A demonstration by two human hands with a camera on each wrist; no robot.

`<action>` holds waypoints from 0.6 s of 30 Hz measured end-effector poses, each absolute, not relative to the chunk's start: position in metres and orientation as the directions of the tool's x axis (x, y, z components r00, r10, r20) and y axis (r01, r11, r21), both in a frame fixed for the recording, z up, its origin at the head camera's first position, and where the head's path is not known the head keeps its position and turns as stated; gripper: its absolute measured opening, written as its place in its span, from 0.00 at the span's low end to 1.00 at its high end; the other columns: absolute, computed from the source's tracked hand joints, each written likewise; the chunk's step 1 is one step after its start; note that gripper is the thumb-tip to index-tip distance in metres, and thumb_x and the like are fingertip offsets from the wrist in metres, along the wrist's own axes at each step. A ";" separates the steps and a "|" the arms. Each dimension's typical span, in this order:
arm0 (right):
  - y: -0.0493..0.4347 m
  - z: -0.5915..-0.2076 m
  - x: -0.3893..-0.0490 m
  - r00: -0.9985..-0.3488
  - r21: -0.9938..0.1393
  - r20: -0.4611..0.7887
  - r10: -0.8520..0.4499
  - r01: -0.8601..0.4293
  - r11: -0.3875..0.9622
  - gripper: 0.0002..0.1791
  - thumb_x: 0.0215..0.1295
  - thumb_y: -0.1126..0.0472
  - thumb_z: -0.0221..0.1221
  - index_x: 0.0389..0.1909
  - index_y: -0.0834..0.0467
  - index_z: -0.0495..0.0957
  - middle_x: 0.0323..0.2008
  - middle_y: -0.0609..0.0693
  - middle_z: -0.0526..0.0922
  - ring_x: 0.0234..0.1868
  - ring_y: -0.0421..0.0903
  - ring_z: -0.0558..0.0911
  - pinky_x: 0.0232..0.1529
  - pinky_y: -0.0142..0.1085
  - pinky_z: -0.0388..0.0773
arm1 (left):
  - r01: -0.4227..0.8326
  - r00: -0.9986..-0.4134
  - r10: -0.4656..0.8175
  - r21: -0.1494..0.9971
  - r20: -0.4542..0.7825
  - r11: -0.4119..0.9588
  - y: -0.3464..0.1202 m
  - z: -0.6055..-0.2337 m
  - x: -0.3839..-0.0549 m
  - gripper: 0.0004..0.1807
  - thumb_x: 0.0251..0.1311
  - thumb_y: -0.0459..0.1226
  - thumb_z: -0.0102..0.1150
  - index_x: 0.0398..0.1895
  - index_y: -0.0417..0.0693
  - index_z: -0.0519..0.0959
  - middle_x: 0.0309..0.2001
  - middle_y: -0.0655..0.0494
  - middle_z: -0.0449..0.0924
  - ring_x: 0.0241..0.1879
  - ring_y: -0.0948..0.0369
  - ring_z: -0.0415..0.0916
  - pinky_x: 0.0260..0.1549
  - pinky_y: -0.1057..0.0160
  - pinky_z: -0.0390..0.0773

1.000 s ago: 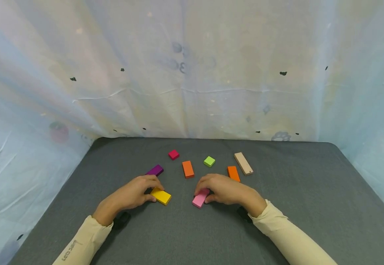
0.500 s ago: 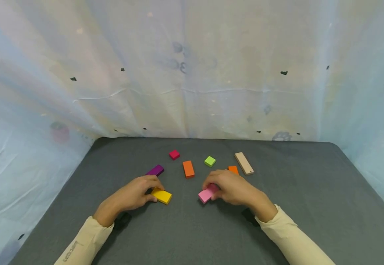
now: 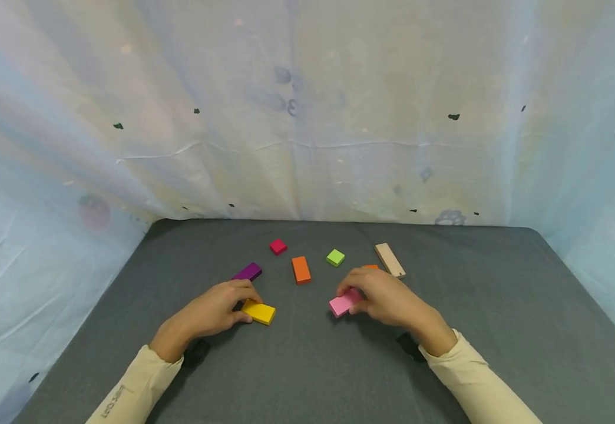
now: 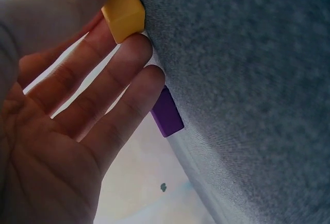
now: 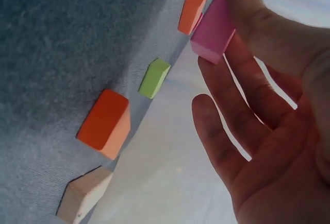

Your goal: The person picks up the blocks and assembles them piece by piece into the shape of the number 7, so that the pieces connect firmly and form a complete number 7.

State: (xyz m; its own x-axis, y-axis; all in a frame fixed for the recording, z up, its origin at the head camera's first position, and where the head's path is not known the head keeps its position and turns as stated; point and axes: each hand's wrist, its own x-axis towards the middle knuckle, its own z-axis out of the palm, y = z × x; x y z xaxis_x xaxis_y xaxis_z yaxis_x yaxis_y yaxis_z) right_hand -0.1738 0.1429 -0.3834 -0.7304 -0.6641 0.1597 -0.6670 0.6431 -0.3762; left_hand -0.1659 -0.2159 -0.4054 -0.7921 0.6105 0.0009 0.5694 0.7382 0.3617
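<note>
My left hand (image 3: pixel 214 309) pinches a yellow block (image 3: pixel 260 312) between thumb and fingers, low at the table left of centre. In the left wrist view the same yellow block (image 4: pixel 125 15) sits under the thumb, with a purple block (image 4: pixel 167 113) beyond the fingertips. To the right, my right hand (image 3: pixel 384 294) grips a pink block (image 3: pixel 344 302) by its sides, with a shadow beneath it. The right wrist view shows the pink block (image 5: pixel 216 26) between thumb and fingers, index finger apart from it. An orange block (image 5: pixel 105 121) lies nearby, mostly hidden behind this hand in the head view.
On the grey table (image 3: pixel 297 377) lie a red block (image 3: pixel 278 247), another orange block (image 3: pixel 301 270), a lime green block (image 3: pixel 335 257) and a plain wooden block (image 3: pixel 390 260), all beyond the hands. A pale patterned curtain (image 3: pixel 307 118) hangs behind the table's far edge.
My right hand has carried the pink block right and slightly away from me, turning it a little and covering more of the orange block. The left hand and the yellow block stay in place.
</note>
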 end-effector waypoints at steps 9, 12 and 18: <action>0.145 -0.392 -0.179 -0.736 -0.381 0.152 -0.659 -0.659 0.648 0.17 0.51 0.64 0.74 0.43 0.50 0.85 0.42 0.41 0.84 0.46 0.41 0.80 0.48 0.39 0.77 | 0.568 -0.796 0.605 0.347 0.002 0.746 -0.214 -0.403 -0.164 0.15 0.56 0.39 0.72 0.48 0.56 0.84 0.45 0.65 0.79 0.43 0.67 0.76 0.49 0.57 0.80; 0.146 -0.395 -0.180 -0.751 -0.390 0.127 -0.648 -0.639 0.663 0.17 0.52 0.64 0.74 0.43 0.50 0.84 0.42 0.42 0.84 0.45 0.41 0.80 0.48 0.39 0.78 | 0.571 -0.789 0.614 0.354 -0.012 0.741 -0.213 -0.403 -0.164 0.15 0.56 0.39 0.72 0.47 0.56 0.84 0.44 0.65 0.79 0.42 0.67 0.75 0.48 0.58 0.80; 0.148 -0.400 -0.181 -0.770 -0.404 0.079 -0.633 -0.605 0.686 0.17 0.53 0.63 0.74 0.44 0.51 0.84 0.43 0.43 0.84 0.43 0.40 0.80 0.48 0.40 0.79 | 0.567 -0.782 0.622 0.372 -0.037 0.735 -0.211 -0.403 -0.164 0.16 0.54 0.40 0.73 0.47 0.56 0.84 0.43 0.66 0.79 0.40 0.67 0.74 0.45 0.61 0.79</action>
State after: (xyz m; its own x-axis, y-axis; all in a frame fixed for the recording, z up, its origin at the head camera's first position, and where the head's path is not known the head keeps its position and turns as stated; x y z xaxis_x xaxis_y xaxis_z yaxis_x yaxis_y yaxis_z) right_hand -0.1808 0.1481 -0.4001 -0.7703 -0.6329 0.0786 -0.6051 0.6863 -0.4036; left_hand -0.1638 -0.2108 -0.4026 -0.7819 0.6223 -0.0365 0.5673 0.7347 0.3721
